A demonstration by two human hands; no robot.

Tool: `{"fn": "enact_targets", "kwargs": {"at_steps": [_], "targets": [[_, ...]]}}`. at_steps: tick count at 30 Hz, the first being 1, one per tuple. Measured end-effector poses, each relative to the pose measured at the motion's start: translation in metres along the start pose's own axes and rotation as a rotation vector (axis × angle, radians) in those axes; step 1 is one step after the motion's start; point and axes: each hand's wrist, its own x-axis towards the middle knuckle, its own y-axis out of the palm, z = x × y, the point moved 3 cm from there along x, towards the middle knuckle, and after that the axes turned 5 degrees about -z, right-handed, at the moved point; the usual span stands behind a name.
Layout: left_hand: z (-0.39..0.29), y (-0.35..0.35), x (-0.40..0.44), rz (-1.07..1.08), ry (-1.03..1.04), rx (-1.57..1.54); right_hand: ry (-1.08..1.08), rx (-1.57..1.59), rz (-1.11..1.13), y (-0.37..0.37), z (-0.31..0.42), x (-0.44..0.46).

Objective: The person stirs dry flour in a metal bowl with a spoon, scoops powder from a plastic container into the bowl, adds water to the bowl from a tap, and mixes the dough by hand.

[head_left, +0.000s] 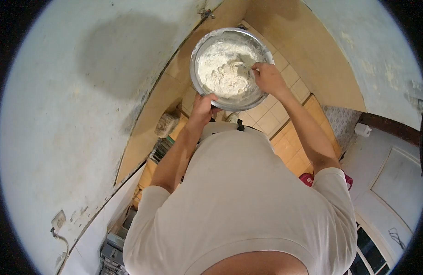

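A round metal bowl (196, 79) is held up in front of my body, tilted toward me. Inside it lies a pale, powdery flour mixture (227, 78), smooth in places and clumped near the middle, with dust on the walls. My left hand (203, 108) grips the near-left rim, thumb over the edge and fingers underneath. Over the right side of the bowl, my right hand (268, 77) is closed in a pinch on a thin utensil (246, 65) that reaches into the flour. The utensil's working end is partly buried, so its exact kind is unclear.
Close on the left stands a stained wall (83, 137) with a tap (206, 13) near its top and a socket (58, 221) low down. A clear bag (166, 124) sits by my left forearm. Floor tiles (269, 121) show below the bowl; a white door (395, 183) is at right.
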Motion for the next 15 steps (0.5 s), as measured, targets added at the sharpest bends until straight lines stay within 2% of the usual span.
{"fn": "enact_targets", "kwargs": {"at_steps": [3,5,9,15], "targets": [[0.001,-0.003,-0.001,0.035,0.007,-0.003,0.018,-0.228,0.044,0.023,0.001,-0.004],[-0.009,0.003,-0.009,0.058,0.053,-0.012,-0.045,-0.287,0.15,0.033,0.009,-0.015],[0.004,-0.001,0.002,0.075,-0.013,-0.014,-0.17,-0.259,0.208,0.012,0.019,-0.04],[0.004,-0.007,0.003,0.097,-0.001,-0.01,-0.091,-0.371,-0.06,-0.009,0.002,0.004]]}}
